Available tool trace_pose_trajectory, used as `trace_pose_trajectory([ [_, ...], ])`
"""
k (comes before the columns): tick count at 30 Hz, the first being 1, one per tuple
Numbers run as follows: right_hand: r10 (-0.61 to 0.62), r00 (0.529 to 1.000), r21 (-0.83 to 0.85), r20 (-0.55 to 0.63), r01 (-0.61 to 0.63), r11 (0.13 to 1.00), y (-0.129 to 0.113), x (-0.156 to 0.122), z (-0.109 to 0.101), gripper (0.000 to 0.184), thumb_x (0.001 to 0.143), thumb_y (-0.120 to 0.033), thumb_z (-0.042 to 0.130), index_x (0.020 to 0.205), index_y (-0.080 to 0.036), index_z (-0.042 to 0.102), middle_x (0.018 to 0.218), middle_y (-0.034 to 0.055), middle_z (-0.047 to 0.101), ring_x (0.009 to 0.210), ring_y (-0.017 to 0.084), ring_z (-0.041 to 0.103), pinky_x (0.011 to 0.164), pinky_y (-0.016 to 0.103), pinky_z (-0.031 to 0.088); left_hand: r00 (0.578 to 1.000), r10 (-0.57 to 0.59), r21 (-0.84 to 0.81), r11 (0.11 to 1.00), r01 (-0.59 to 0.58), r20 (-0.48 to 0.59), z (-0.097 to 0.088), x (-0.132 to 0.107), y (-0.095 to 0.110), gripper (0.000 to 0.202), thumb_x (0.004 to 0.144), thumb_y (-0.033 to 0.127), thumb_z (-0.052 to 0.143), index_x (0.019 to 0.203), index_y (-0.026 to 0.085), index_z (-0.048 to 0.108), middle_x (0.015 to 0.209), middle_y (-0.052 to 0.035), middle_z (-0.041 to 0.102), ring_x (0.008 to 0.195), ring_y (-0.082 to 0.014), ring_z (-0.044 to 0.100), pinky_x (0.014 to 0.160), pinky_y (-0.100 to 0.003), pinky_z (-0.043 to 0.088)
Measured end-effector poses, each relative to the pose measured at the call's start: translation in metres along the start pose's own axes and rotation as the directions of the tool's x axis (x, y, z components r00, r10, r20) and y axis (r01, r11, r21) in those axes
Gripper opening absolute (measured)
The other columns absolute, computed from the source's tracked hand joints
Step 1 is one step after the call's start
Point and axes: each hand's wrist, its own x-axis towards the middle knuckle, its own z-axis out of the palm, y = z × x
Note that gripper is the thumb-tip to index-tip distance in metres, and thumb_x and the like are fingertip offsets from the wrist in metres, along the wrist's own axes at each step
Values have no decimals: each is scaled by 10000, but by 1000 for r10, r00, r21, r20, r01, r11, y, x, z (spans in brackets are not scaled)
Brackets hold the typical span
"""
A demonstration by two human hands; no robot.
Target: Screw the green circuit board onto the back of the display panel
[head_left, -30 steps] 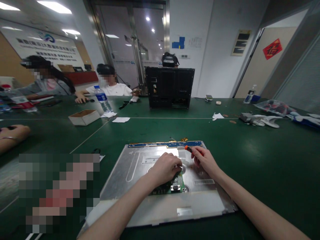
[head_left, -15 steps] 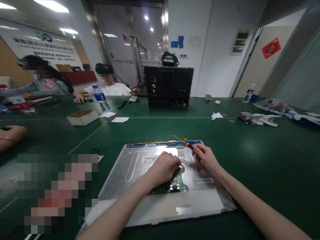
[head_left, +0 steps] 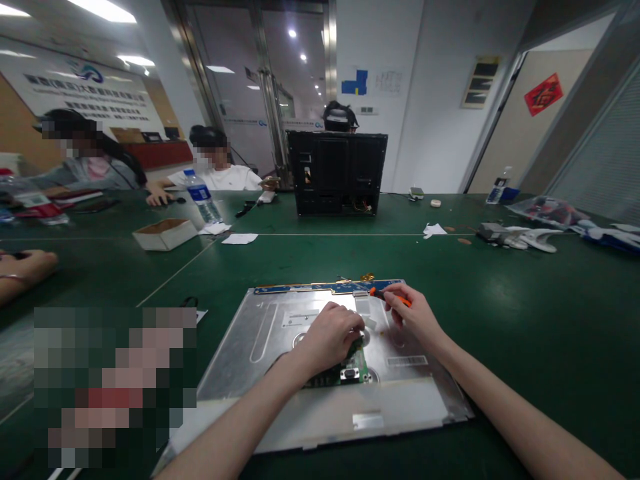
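A metal-backed display panel (head_left: 280, 323) lies flat on the table before me, with a narrow blue circuit strip (head_left: 295, 289) along its far edge. Near its middle sits a green circuit board (head_left: 361, 363) with a connector facing me. Over that board my left hand (head_left: 333, 330) is curled, fingertips together at its far right side; whatever they pinch is hidden. My right hand (head_left: 413, 310), above the panel's far right part, grips the orange-and-black handle of a screwdriver (head_left: 379, 293). Its thin shaft points left over the blue strip.
A black monitor housing (head_left: 340, 173) stands upright at the far side of the green table (head_left: 525, 333). Left of it are a water bottle (head_left: 201, 197) and a small open box (head_left: 165, 235). A co-worker's hand (head_left: 30, 267) rests at far left. Grey-white parts (head_left: 515, 237) lie right.
The screwdriver has turned in my right hand: its shaft points lower, and more of the orange handle shows. My left hand stays almost in place over the board.
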Motion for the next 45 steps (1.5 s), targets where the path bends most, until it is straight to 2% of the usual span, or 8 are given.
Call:
trace_pose_trajectory([
  [5, -37, 994, 21, -98, 39, 999, -4, 2, -8, 359, 673, -461, 706, 797, -204, 489, 519, -80, 499, 384, 74, 429, 351, 187, 340, 1000, -21, -19, 1000, 22, 22, -4, -1, 0, 82, 783, 139, 594, 845, 183, 625, 814, -21, 672, 805, -191, 598, 793, -338, 367],
  [13, -84, 977, 25, -197, 91, 996, -8, 5, -16, 355, 623, -413, 760, 788, -198, 528, 555, -71, 497, 440, 81, 453, 351, 184, 371, 998, -48, -35, 998, 50, 48, -13, -2, -4, 51, 764, 190, 656, 815, 189, 657, 879, -37, 657, 896, -215, 585, 819, -347, 352],
  [23, -115, 963, 27, -245, 125, 992, -8, 5, -18, 388, 672, -415, 733, 906, -210, 500, 544, -70, 518, 436, 104, 471, 351, 200, 383, 999, -18, -39, 999, 19, 43, -4, -1, -5, 93, 799, 135, 613, 799, 206, 673, 842, -6, 675, 835, -179, 595, 805, -339, 335],
  [33, -305, 924, -246, -232, 248, 937, -20, 1, -22, 292, 771, -438, 646, 932, -215, 548, 691, -14, 554, 533, 130, 507, 443, 242, 412, 999, 9, -52, 999, -6, 50, -3, 0, -5, 111, 812, 132, 608, 819, 208, 689, 849, -7, 681, 830, -170, 595, 790, -328, 334],
  [38, -461, 885, -392, -60, 404, 826, -53, 1, -11, 394, 791, -388, 632, 1125, -236, 490, 745, -20, 591, 543, 120, 508, 511, 240, 426, 999, -17, -67, 998, 20, 46, -1, 2, -6, 128, 819, 122, 599, 776, 197, 693, 838, -12, 689, 811, -168, 601, 788, -330, 341],
  [40, -464, 881, -397, 92, 460, 794, -71, 6, -3, 412, 805, -346, 611, 1169, -243, 450, 712, -42, 578, 519, 107, 506, 491, 220, 401, 999, -22, -70, 997, 25, 42, -1, 2, -6, 141, 830, 123, 587, 774, 195, 694, 841, -17, 693, 811, -168, 604, 790, -329, 347],
  [43, -437, 821, -440, 367, 567, 696, -94, 17, 6, 299, 792, -298, 610, 1060, -229, 497, 706, -45, 561, 545, 93, 499, 514, 209, 381, 999, -23, -80, 996, 26, 39, -1, 2, -6, 132, 828, 124, 590, 784, 193, 693, 841, -20, 696, 820, -171, 608, 802, -325, 354],
  [45, -377, 789, -453, 484, 595, 664, -104, 23, 9, 251, 794, -291, 608, 1009, -226, 495, 704, -48, 553, 551, 91, 489, 499, 203, 358, 999, -21, -93, 995, 24, 38, -1, 1, -7, 124, 818, 118, 601, 785, 196, 692, 836, -15, 697, 821, -172, 610, 807, -323, 357],
])
